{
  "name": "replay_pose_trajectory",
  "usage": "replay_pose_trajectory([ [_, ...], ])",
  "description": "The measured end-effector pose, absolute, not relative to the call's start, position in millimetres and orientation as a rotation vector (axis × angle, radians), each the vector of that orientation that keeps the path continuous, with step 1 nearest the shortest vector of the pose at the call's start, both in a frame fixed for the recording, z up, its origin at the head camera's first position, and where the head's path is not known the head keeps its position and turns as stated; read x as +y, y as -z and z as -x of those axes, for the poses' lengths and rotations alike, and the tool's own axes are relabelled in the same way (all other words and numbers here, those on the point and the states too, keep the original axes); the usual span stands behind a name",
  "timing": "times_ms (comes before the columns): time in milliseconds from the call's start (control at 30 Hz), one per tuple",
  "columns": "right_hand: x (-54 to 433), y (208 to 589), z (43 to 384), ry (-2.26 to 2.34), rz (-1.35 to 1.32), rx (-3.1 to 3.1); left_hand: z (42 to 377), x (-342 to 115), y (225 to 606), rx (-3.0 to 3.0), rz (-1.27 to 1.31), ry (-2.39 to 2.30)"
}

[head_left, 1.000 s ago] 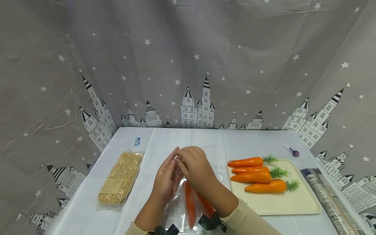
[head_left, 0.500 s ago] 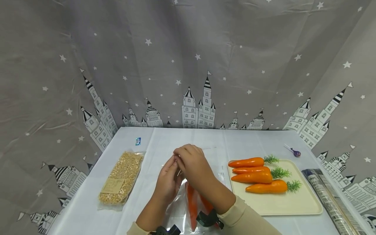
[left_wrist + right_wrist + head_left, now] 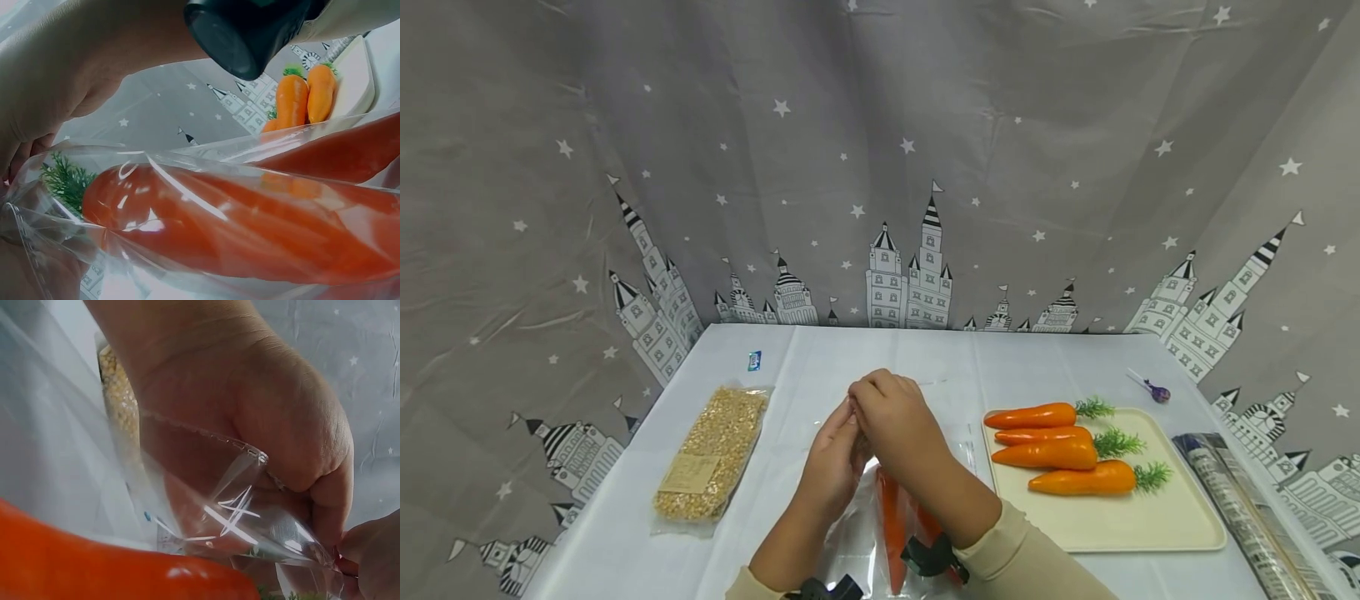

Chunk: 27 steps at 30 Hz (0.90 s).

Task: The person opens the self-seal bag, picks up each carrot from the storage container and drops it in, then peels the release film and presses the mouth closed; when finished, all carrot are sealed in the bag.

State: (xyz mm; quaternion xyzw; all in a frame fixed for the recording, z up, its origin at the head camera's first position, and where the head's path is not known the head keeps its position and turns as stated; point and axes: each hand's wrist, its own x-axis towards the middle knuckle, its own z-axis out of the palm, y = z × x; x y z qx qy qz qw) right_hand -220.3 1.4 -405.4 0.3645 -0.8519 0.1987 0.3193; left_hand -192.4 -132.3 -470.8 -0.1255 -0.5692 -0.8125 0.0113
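Note:
A clear plastic bag point(image 3: 850, 542) lies between my forearms, with two orange carrots point(image 3: 891, 533) inside. In the left wrist view one bagged carrot point(image 3: 237, 219) fills the foreground, its green top point(image 3: 65, 181) toward the gathered end of the bag. My left hand point(image 3: 831, 467) holds that gathered end, plastic bunched along its palm and fingers. Over it bends my right hand point(image 3: 898, 421), its fingertips pinching the same end against the left fingertips. The pinch point itself is mostly hidden behind the fingers.
On the right, a cream tray point(image 3: 1127, 529) bears several loose carrots point(image 3: 1045, 452). Beyond it lie a rolled clear package point(image 3: 1240, 508) and a lollipop point(image 3: 1157, 393). At left are a bag of yellow kernels point(image 3: 711, 454) and a small blue packet point(image 3: 754, 361).
Both hands stay together at the bag's end. My left fingertips have lowered slightly and tucked closer under the right fingers. The other things have not moved on the table.

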Motion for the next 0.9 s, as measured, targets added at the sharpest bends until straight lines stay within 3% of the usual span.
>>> replay_pose_trajectory([
  [533, 2, 413, 227, -0.297, -0.979, -2.29, 191, -134, 471, -1.932, 0.349, 2.46],
  [900, 9, 419, 231, -0.525, -1.043, -2.211, 194, -132, 469, -1.888, 0.408, 2.478],
])
